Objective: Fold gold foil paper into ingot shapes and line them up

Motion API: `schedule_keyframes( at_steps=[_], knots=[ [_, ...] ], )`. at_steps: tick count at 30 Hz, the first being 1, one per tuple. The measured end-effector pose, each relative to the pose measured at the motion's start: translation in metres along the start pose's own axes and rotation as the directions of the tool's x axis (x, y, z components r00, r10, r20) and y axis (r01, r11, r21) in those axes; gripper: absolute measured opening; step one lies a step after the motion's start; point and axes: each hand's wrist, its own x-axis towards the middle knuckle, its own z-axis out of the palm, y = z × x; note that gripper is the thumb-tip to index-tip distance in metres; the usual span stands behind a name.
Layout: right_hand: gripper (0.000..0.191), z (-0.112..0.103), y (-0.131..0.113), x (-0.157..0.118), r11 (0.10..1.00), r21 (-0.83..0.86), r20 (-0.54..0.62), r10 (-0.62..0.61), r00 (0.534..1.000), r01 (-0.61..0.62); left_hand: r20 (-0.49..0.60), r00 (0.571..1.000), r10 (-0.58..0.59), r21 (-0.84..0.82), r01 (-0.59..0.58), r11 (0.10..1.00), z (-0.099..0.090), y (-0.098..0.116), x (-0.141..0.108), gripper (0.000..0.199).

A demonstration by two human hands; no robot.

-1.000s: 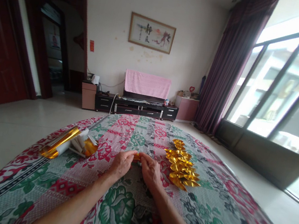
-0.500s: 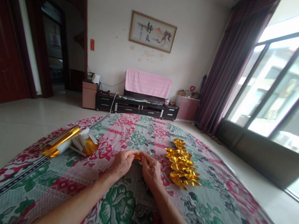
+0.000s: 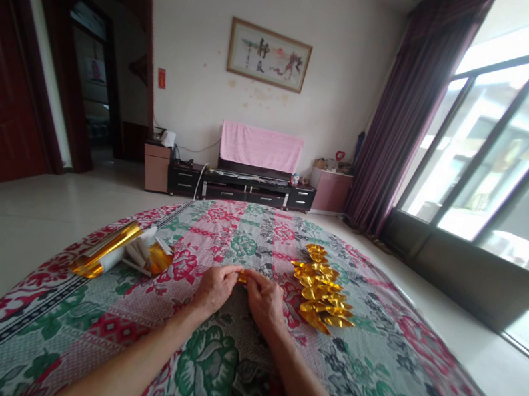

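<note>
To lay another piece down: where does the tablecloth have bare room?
Crowded: the centre, where left hand and right hand pinch a small gold piece; only a narrow gap separates right hand from the folded gold pieces. Bare tablecloth: right of those folded pieces; between left forearm and gold foil sheets; beyond both hands, toward the black TV stand.

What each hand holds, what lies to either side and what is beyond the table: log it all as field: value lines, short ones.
Left hand: pinches one end of a small gold piece
Right hand: pinches its other end
Piece's shape: mostly hidden by fingers
To the left: curled gold-and-white sheets
To the right: cluster of shiny gold folded shapes
Surface: flower-patterned cloth
Beyond: pink cloth above a low black cabinet
</note>
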Motion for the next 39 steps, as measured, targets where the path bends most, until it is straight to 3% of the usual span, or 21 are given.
schedule_keyframes(
  at_steps=[28,39],
  knots=[
    [0.030,-0.0063,-0.0018,0.0012,1.000,0.012,0.043,0.019,0.999,-0.020,0.035,0.999,0.014,-0.004,-0.014,1.000,-0.0005,-0.0045,0.0011,0.033],
    [0.031,-0.0034,0.0014,0.0002,1.000,0.003,0.044,-0.028,0.999,0.028,0.036,0.999,0.023,0.015,-0.024,1.000,0.0012,-0.0088,0.0032,0.033]
  ],
)
